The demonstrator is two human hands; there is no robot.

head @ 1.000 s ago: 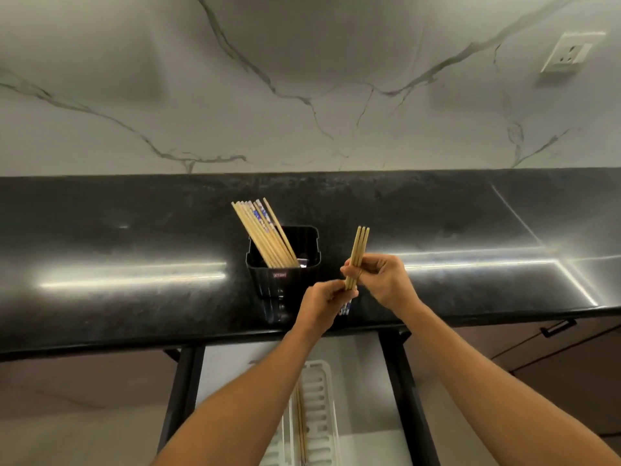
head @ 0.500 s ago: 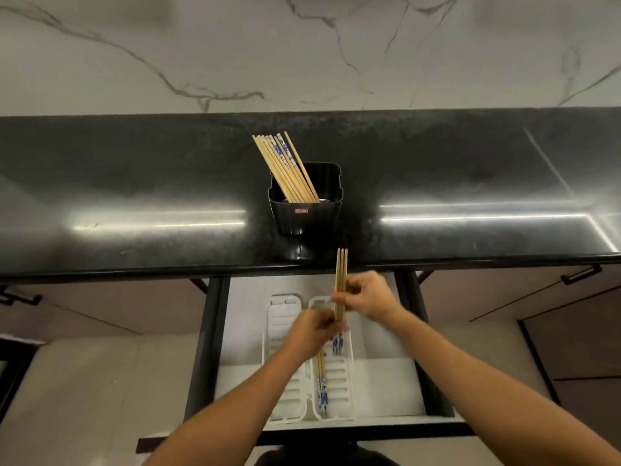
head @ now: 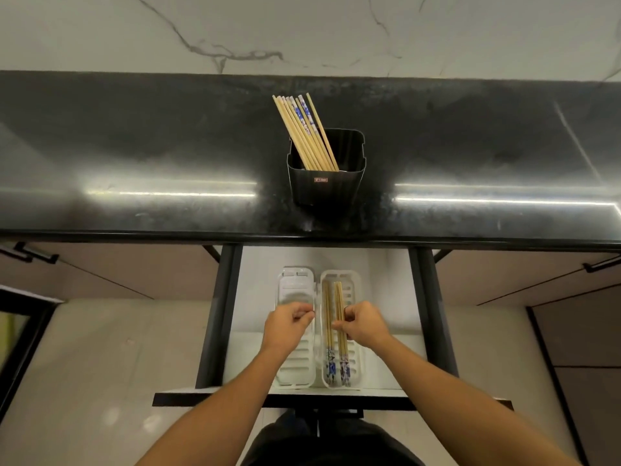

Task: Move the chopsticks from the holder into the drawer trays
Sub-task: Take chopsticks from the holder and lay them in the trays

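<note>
A black holder (head: pixel 325 188) stands on the dark countertop with several bamboo chopsticks (head: pixel 305 132) leaning left in it. Below, the drawer (head: pixel 386 297) is pulled out with two white slotted trays side by side. Only my left hand (head: pixel 289 326) is over the left tray (head: pixel 295 280); it hovers there with fingers curled around nothing. The right tray (head: pixel 355 280) holds a pair of chopsticks (head: pixel 327 334) lying lengthwise. My right hand (head: pixel 364 326) pinches another pair (head: pixel 340 297) that lies in this tray beside the first.
The glossy black countertop (head: pixel 134 146) spans the view, backed by a marble wall. Black drawer rails (head: pixel 220 314) run along both sides of the drawer, and its front edge (head: pixel 208 396) sits near my body. Closed cabinet fronts with black handles (head: pixel 601 264) flank the drawer.
Both hands came down from counter height into the drawer. The pair held upright by both hands now lies in the right tray, and my left hand has let go of it.
</note>
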